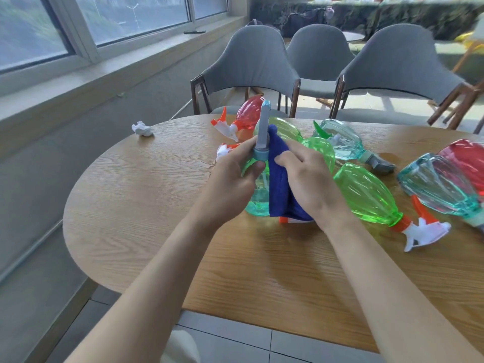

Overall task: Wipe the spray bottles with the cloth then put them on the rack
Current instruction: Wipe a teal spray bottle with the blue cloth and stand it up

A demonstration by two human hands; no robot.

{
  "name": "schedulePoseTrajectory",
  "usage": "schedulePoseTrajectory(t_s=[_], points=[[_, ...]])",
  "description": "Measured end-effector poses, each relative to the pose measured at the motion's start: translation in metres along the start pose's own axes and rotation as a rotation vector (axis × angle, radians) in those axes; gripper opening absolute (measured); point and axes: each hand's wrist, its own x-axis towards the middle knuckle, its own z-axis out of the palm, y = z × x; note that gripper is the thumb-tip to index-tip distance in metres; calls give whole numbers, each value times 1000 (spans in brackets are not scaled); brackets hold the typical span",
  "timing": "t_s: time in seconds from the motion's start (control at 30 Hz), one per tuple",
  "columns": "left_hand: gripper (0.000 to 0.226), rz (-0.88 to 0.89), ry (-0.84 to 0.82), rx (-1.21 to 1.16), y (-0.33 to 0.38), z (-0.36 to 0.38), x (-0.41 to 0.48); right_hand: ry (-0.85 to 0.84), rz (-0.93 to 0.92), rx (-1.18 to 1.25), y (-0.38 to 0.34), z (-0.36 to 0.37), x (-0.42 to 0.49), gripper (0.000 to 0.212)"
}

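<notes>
My left hand [231, 176] grips the neck of an upright teal spray bottle [258, 203] with a grey spray head [262, 127]. My right hand [311, 179] holds a blue cloth [281, 184] against the bottle's right side. Several more spray bottles lie on the wooden table [157, 218]: a red one [247, 112] at the back, a green one [366, 192] to the right, a teal one [343, 138] behind it. No rack is in view.
A crumpled white tissue [142, 128] lies at the table's far left edge. A teal bottle [440, 187] and a red bottle [468, 158] lie at the right edge. Three grey chairs [251, 64] stand behind the table. A window sill runs along the left.
</notes>
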Motion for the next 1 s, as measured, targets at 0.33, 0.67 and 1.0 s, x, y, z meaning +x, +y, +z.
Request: schedulePoseTrajectory(t_s=[0.33,0.67,1.0], points=[[45,-78,289,64,5,7,0,124,-64,-31,9,2,-2,23],[55,-60,96,99,11,-1,-2,97,-83,-29,12,9,4,28],[52,-103,264,277,-2,11,-1,163,-101,-28,14,5,-2,25]])
